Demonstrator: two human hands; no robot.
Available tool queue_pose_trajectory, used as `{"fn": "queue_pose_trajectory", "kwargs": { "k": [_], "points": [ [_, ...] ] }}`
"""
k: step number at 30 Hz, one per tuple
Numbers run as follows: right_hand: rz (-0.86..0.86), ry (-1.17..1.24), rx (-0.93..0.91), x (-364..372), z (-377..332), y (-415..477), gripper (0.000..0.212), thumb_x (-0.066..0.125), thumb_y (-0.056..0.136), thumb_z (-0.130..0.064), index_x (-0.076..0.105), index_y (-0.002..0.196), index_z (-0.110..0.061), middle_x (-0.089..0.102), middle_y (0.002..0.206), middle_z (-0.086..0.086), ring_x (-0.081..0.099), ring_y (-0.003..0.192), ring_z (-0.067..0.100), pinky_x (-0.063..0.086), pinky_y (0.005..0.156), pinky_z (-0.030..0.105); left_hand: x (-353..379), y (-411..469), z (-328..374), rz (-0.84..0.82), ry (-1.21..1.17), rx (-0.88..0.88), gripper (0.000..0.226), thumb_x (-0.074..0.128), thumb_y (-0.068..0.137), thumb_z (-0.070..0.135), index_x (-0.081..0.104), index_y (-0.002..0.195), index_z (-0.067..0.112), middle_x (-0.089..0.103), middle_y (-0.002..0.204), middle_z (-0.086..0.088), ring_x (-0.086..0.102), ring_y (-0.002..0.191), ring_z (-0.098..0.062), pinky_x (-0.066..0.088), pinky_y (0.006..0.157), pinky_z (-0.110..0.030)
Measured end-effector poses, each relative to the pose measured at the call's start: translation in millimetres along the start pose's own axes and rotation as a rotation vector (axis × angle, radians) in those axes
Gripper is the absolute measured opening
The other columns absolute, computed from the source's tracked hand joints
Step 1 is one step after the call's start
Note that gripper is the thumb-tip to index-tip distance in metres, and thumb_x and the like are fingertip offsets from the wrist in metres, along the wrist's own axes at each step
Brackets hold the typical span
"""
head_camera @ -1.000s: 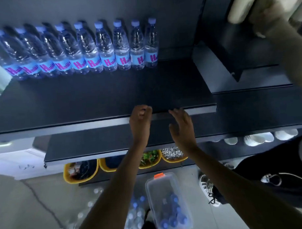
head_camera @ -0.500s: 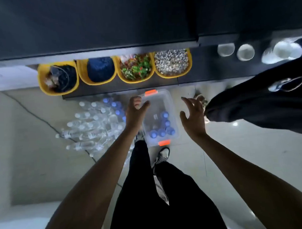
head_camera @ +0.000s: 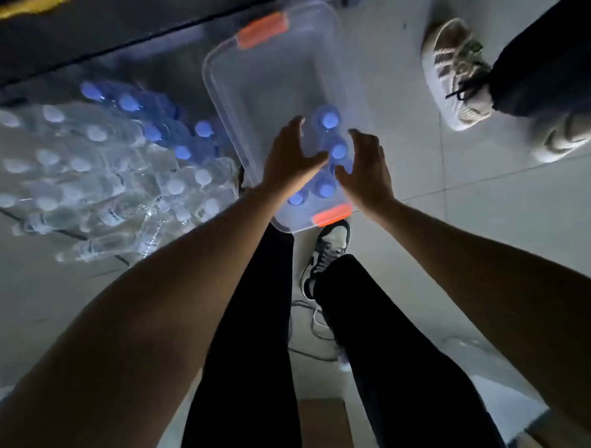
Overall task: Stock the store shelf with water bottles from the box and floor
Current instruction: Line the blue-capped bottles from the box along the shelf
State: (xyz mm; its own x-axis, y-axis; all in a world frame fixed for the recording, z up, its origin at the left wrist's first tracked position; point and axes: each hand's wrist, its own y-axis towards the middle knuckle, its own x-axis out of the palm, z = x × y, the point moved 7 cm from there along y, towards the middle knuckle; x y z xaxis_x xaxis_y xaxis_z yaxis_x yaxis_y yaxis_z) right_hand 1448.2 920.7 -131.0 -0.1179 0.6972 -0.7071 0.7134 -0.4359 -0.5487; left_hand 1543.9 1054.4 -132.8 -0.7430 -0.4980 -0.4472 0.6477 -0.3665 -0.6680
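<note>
A clear plastic box (head_camera: 248,68) with orange latches stands on the floor below me. Several blue-capped water bottles (head_camera: 330,119) stand upright in its near half. My left hand (head_camera: 290,160) hovers over the box's left side, fingers spread, holding nothing. My right hand (head_camera: 366,169) is over the box's right side, also spread and empty. Both hands flank the bottle caps. To the left of the box a heap of bottles (head_camera: 94,170) lies on the floor, some with white caps, some with blue.
The dark base of the shelf (head_camera: 80,40) runs along the top left. Another person's pale sneakers (head_camera: 453,74) and dark trousers stand at the right. My own legs and a black-and-white shoe (head_camera: 328,249) are just behind the box. A cardboard piece (head_camera: 324,427) lies at the bottom.
My view dropped from the stocked shelf to the floor. Both hands came down from the shelf edge and now sit spread just above the bottles in the box.
</note>
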Motion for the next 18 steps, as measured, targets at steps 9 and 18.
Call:
{"fn": "queue_pose_trajectory", "kwargs": {
  "k": [9,18],
  "points": [
    [-0.088,0.051,0.122,79.3,45.5,80.8,0.065,0.072,0.08,-0.023,0.052,0.14,-0.011,0.067,0.126,0.016,0.063,0.116,0.037,0.048,0.089,0.038,62.8,116.4,-33.7,-0.098,0.133,0.112,0.091,0.061,0.077,0.038,0.03,0.159,0.016,0.044,0.158,-0.004,0.043,0.143,-0.022,0.037,0.114,-0.032],
    [-0.03,0.166,0.153,55.7,41.4,82.3,0.055,0.075,0.075,-0.029,0.064,0.128,-0.021,0.074,0.112,0.009,0.068,0.104,0.032,0.053,0.085,0.036,50.3,117.0,-8.9,0.03,0.14,0.161,0.069,0.07,0.08,0.045,0.049,0.142,0.022,0.065,0.129,0.003,0.061,0.116,-0.02,0.047,0.092,-0.028]
  ]
}}
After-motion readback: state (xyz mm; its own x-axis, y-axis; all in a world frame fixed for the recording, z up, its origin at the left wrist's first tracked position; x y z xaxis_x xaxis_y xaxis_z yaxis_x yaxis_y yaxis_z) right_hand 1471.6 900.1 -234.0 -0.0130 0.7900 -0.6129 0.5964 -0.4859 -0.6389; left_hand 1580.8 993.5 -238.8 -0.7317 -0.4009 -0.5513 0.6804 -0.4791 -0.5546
